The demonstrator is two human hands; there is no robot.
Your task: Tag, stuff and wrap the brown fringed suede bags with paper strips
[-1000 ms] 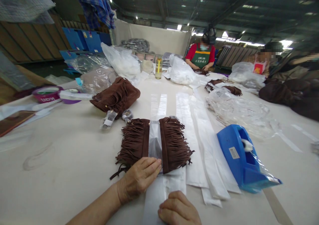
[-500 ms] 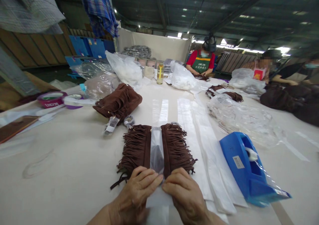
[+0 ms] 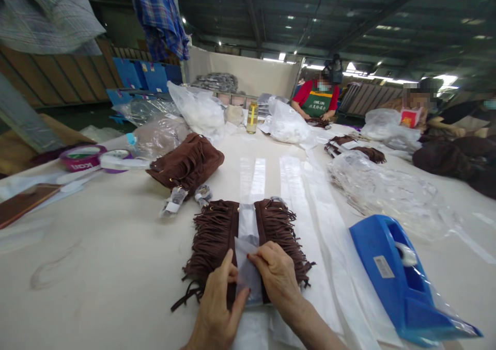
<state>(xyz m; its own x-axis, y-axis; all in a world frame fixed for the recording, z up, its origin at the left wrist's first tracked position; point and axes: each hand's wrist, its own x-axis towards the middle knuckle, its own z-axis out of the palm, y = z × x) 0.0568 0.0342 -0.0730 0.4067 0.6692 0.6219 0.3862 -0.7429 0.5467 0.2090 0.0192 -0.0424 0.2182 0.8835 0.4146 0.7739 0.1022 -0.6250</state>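
A brown fringed suede bag [image 3: 211, 236] lies flat on the white table in front of me, with a white paper strip [image 3: 248, 226] wrapped down its middle. My left hand [image 3: 217, 308] pinches the strip's near flap at its left edge, fingers resting on the fringe. My right hand [image 3: 277, 272] pinches the same flap at its upper right corner. The flap is folded up over the bag's lower middle. A second brown fringed bag [image 3: 186, 164] with plastic-wrapped hardware sits behind to the left.
A blue tape dispenser [image 3: 399, 272] stands at the near right. Long white paper strips [image 3: 306, 205] lie right of the bag. Crumpled clear plastic [image 3: 383, 190], plastic bags, tape rolls [image 3: 81, 156] and a bottle [image 3: 251, 116] lie further off. People work at the far side.
Both hands have moved up onto the bag and folded the strip's near end up over its lower middle. The view has shifted slightly.
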